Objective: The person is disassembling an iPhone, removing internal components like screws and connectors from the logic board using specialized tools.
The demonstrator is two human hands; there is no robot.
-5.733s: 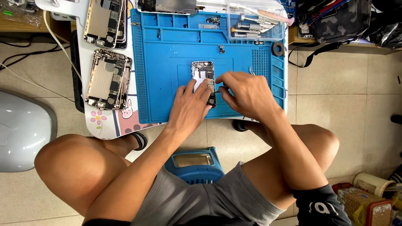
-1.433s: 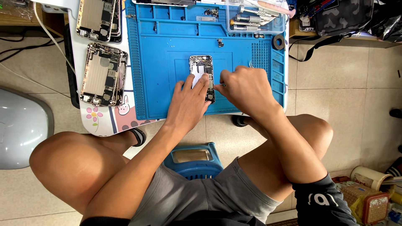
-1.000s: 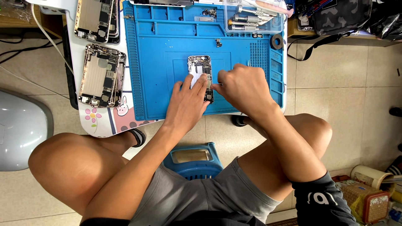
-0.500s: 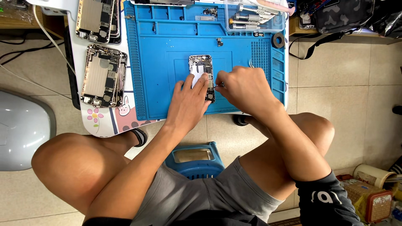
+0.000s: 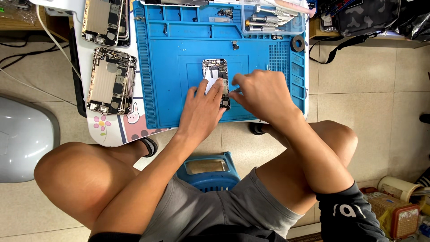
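Observation:
An opened phone body lies in the middle of a blue work mat. My left hand rests flat on its lower half, fingers pressing it down. My right hand is closed around a thin metal tool whose tip touches the phone's right edge. The phone's lower part is hidden under my fingers.
Two more opened phone bodies lie on a white table left of the mat. Screwdrivers sit in a clear tray at the mat's top right, next to a tape roll. A blue stool is under me. Bags and boxes stand at the right.
Both hands stay on the phone; the right hand has shifted very slightly with the tool. The view has moved a little.

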